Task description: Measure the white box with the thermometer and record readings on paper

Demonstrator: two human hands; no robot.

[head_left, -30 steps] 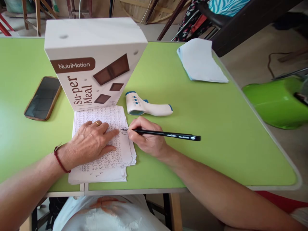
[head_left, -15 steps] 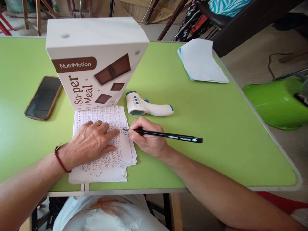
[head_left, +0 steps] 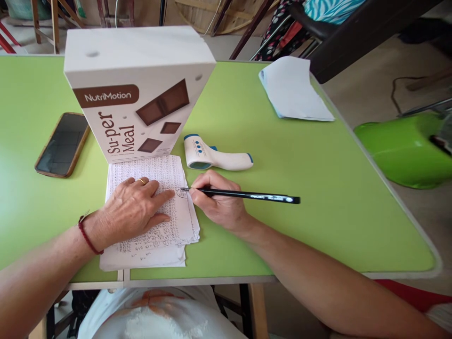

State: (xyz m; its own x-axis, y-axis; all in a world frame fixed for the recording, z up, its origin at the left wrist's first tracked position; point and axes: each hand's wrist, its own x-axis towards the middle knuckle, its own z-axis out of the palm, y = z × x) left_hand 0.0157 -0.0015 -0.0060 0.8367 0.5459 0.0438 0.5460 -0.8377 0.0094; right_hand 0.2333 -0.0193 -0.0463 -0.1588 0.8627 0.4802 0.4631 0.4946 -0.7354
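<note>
My right hand (head_left: 219, 202) pinches a black pen (head_left: 254, 194) whose tip meets the right side of a handwritten sheet (head_left: 165, 172), beside a small circled patch of writing. Rows of dense marks cover that sheet, the top one of a loose stack. Flat on the paper lies my left hand (head_left: 136, 207), fingers spread, with a ring and a dark red wrist cord; it hides part of the writing. Just beyond the right hand is a white and blue infrared thermometer (head_left: 219, 157) on its side. A white Su-per Meal box (head_left: 141, 103) stands upright behind the paper.
On the left of the green table (head_left: 339, 207) lies a phone (head_left: 62, 145) in a brown case. Folded white paper (head_left: 294, 89) rests near the far right corner. Off the right edge is a bright green plastic container (head_left: 406, 150). Wooden stool legs (head_left: 54, 28) stand beyond the table.
The pen's rear end has swung slightly away from me and to the right, while its tip stays near the circled writing. My left hand keeps its place on the paper.
</note>
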